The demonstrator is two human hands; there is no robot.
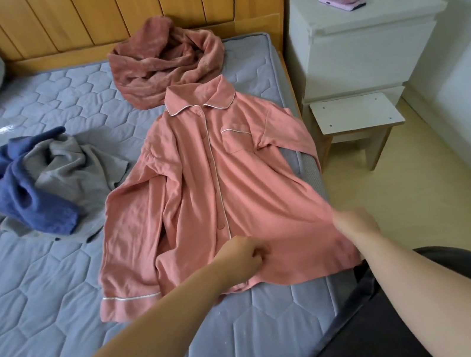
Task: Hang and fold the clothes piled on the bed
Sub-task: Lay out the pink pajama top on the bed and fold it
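Pink shirt (216, 181) lies flat, buttoned, on the bed (44, 288) — left hand (243, 258) and right hand (356, 225) both pinch its hem.

Pink-cased phone (342, 1) on white nightstand (361, 42); low stool (354, 114) beside.

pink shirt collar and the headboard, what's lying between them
A crumpled dusty-pink fleece garment lies between the pink shirt collar and the wooden headboard, seen in the head view.

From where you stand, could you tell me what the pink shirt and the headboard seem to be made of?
The pink shirt looks like soft matte woven cotton, judging by its fine creases and limp drape. The headboard looks like varnished wood: vertical planks with an orange sheen.
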